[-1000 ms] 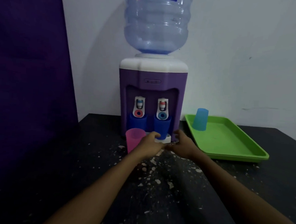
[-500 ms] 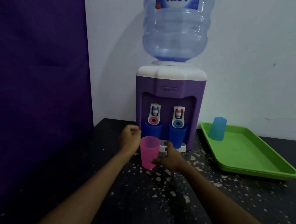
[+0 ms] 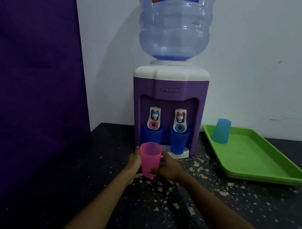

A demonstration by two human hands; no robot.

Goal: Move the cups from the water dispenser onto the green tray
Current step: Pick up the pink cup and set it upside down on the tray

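A pink cup (image 3: 150,160) stands upright in front of the purple water dispenser (image 3: 170,104), held from both sides. My left hand (image 3: 135,163) wraps its left side and my right hand (image 3: 168,167) grips its right side and base. Two dark blue cups stand under the taps: one on the left (image 3: 152,134), partly hidden behind the pink cup, and one on the right (image 3: 179,141). A light blue cup (image 3: 221,131) sits upside down at the far left corner of the green tray (image 3: 259,160).
The dark speckled table (image 3: 177,203) carries the dispenser and tray. A large water bottle (image 3: 175,26) tops the dispenser. A purple panel (image 3: 34,90) stands at the left, and a white wall runs behind.
My left hand, a loose fist beside the pink cup half a second ago, now closes on its left side. My right hand keeps its grip. The view has moved closer to the dispenser.
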